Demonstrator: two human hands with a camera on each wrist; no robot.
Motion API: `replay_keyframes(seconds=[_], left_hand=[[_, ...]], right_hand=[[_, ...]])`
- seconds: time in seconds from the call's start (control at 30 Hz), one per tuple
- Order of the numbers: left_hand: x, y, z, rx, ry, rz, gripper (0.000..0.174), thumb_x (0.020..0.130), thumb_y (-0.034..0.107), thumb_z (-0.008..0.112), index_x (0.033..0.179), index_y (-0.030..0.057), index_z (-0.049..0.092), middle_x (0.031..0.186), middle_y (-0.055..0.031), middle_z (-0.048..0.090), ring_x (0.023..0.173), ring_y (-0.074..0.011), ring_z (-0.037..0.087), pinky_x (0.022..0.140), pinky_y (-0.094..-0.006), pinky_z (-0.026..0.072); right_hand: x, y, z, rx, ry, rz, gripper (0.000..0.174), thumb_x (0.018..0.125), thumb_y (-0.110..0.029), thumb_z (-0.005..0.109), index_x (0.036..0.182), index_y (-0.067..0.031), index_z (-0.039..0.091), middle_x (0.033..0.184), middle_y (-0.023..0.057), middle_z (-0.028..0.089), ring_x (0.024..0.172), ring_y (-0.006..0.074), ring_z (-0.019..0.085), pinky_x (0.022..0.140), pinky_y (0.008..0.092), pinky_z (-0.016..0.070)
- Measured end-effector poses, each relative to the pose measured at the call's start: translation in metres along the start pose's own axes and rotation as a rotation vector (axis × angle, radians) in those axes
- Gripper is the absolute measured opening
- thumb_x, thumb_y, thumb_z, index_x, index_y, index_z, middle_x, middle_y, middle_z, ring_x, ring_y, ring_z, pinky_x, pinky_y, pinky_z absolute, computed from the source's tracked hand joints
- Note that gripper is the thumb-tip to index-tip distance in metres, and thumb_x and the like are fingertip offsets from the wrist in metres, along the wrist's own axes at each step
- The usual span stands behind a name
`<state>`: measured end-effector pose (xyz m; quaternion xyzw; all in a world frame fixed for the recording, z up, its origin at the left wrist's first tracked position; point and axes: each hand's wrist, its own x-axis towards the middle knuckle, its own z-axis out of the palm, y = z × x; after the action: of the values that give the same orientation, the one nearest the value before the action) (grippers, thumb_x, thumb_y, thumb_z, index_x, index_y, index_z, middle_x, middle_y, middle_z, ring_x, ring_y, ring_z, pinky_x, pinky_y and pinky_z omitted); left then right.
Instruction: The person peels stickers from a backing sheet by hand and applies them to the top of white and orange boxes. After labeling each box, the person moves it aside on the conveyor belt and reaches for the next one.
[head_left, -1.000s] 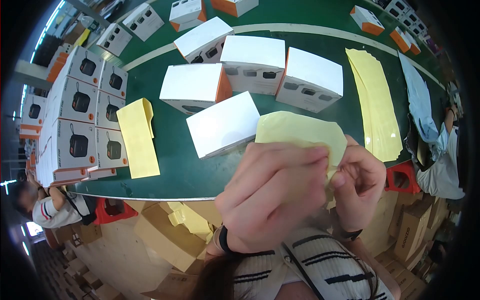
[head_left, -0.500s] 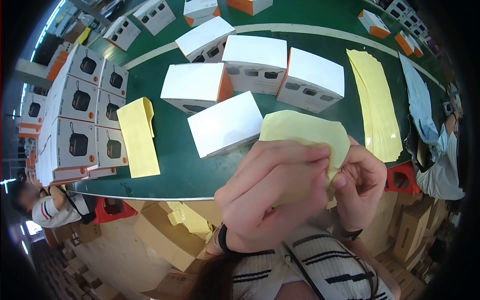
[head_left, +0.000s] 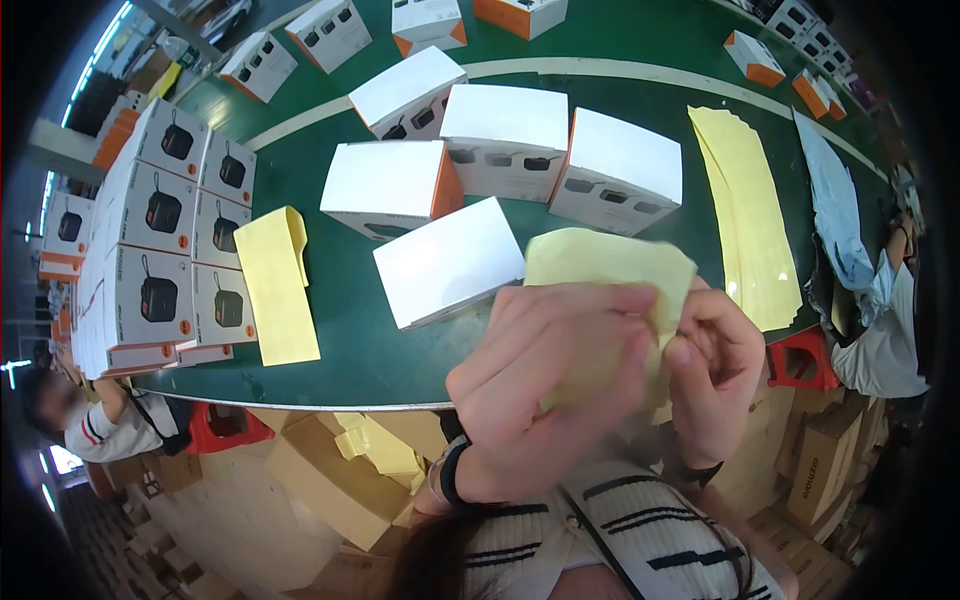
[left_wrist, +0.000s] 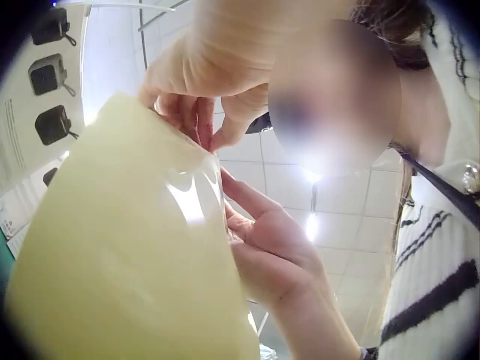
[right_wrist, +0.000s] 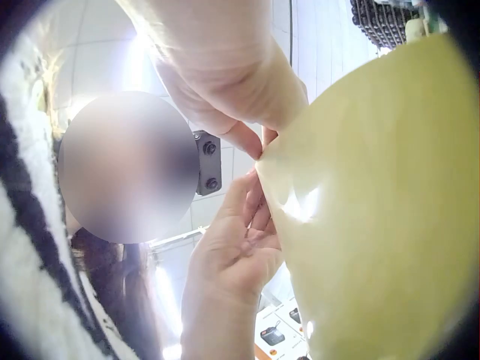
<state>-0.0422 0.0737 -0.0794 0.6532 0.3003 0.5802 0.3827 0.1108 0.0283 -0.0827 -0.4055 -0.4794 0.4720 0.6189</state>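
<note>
A glossy pale-yellow sheet point(head_left: 610, 262) is held up in front of the body, over the table's near edge. My left hand point(head_left: 560, 385) pinches its edge between thumb and fingers; most of those fingertips are hidden in the head view. Close beside it, my right hand point(head_left: 715, 365) pinches the same edge, fingers curled. In the left wrist view the sheet point(left_wrist: 127, 247) hangs broad and smooth, both hands meeting at its edge. The right wrist view has the sheet point(right_wrist: 382, 195) with bright reflections near the pinched spot. Just beyond the hands lies a white box point(head_left: 450, 262).
Several white-and-orange boxes point(head_left: 505, 115) stand on the green table point(head_left: 340, 380). Stacked speaker boxes point(head_left: 155, 250) rise at left, beside a folded yellow sheet point(head_left: 280, 290). More yellow sheets point(head_left: 745, 220) lie at right. Below the edge is an open carton point(head_left: 340, 480); another person point(head_left: 110, 420) sits left.
Boxes in the far row have slid to the right. My hands keep hold of the yellow sheet and have moved only slightly; the head view has tilted a little.
</note>
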Motion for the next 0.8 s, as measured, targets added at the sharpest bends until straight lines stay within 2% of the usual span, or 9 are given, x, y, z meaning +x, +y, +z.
replay_keyframes(seconds=[0.1,0.27,0.33,0.37,0.43,0.6,0.7,0.77,0.8], left_hand=[[0.004,-0.003,0.003,0.197,0.039,0.026,0.024,0.062,-0.015,0.067,0.084,-0.0058,0.065,0.090,-0.0148,0.069,0.085,-0.0216,0.064,0.076,-0.0288,0.0495],[0.018,-0.011,-0.003,0.636,0.190,0.349,0.029,0.057,-0.012,0.069,0.084,-0.0032,0.064,0.089,-0.0108,0.069,0.081,-0.0253,0.063,0.072,-0.0320,0.0482],[0.019,-0.009,-0.005,0.835,0.138,0.438,0.023,0.065,-0.006,0.073,0.085,-0.0007,0.066,0.092,-0.0084,0.069,0.084,-0.0243,0.064,0.072,-0.0338,0.0466],[0.019,-0.008,-0.004,0.832,0.133,0.452,0.023,0.065,-0.006,0.073,0.085,-0.0007,0.066,0.092,-0.0084,0.069,0.084,-0.0243,0.064,0.072,-0.0338,0.0466],[0.015,-0.007,-0.001,0.905,0.000,0.522,0.019,0.070,-0.003,0.074,0.088,0.0005,0.067,0.096,-0.0080,0.069,0.086,-0.0222,0.064,0.074,-0.0337,0.0454],[0.009,-0.004,0.014,0.982,-0.014,0.612,0.010,0.080,0.006,0.071,0.089,0.0031,0.070,0.095,-0.0055,0.071,0.087,-0.0179,0.064,0.073,-0.0328,0.0426],[0.002,-0.011,0.008,1.091,-0.078,0.743,0.005,0.081,0.006,0.070,0.085,0.0042,0.071,0.092,-0.0036,0.072,0.088,-0.0157,0.063,0.074,-0.0326,0.0419],[0.003,-0.008,0.005,1.086,-0.112,0.775,0.003,0.081,0.007,0.069,0.083,0.0054,0.071,0.091,-0.0024,0.072,0.088,-0.0142,0.063,0.074,-0.0327,0.0416],[0.003,-0.007,0.005,1.078,-0.143,0.811,0.003,0.081,0.007,0.068,0.081,0.0065,0.071,0.090,-0.0011,0.072,0.089,-0.0128,0.063,0.074,-0.0328,0.0413]], right_hand=[[-0.002,0.006,-0.016,-0.165,0.163,0.072,0.017,0.089,0.006,0.054,0.106,0.0091,0.057,0.096,0.0078,0.053,0.086,0.0107,0.050,0.075,0.0195,0.0391],[-0.012,0.028,-0.073,-0.379,0.425,0.295,0.018,0.088,0.004,0.055,0.105,0.0074,0.059,0.093,0.0080,0.056,0.085,0.0116,0.054,0.074,0.0238,0.0439],[-0.011,0.034,-0.086,-0.985,0.447,0.333,0.020,0.088,0.002,0.055,0.108,0.0032,0.060,0.103,0.0117,0.058,0.097,0.0185,0.059,0.083,0.0294,0.0459],[-0.009,0.035,-0.087,-0.978,0.458,0.326,0.020,0.088,0.002,0.055,0.108,0.0032,0.060,0.103,0.0117,0.058,0.097,0.0185,0.059,0.083,0.0294,0.0459],[0.002,0.031,-0.084,-1.480,0.559,-0.110,0.021,0.088,-0.001,0.055,0.109,-0.0002,0.062,0.112,0.0137,0.057,0.106,0.0253,0.058,0.090,0.0335,0.0439],[0.030,-0.021,-0.059,-1.306,0.479,-0.287,0.018,0.090,-0.005,0.055,0.105,0.0003,0.064,0.109,0.0132,0.058,0.103,0.0273,0.057,0.089,0.0334,0.0433],[0.039,-0.029,-0.053,-0.882,0.231,-0.278,0.018,0.091,-0.008,0.057,0.102,0.0036,0.064,0.100,0.0132,0.062,0.097,0.0232,0.060,0.083,0.0307,0.0453],[0.044,-0.027,-0.046,-0.325,-0.114,-0.043,0.019,0.091,-0.010,0.058,0.098,0.0065,0.065,0.093,0.0119,0.064,0.086,0.0179,0.061,0.074,0.0269,0.0467],[0.041,-0.021,-0.037,-0.078,-0.069,0.082,0.016,0.088,-0.006,0.063,0.095,0.0068,0.066,0.093,0.0111,0.065,0.079,0.0141,0.060,0.067,0.0235,0.0468]])
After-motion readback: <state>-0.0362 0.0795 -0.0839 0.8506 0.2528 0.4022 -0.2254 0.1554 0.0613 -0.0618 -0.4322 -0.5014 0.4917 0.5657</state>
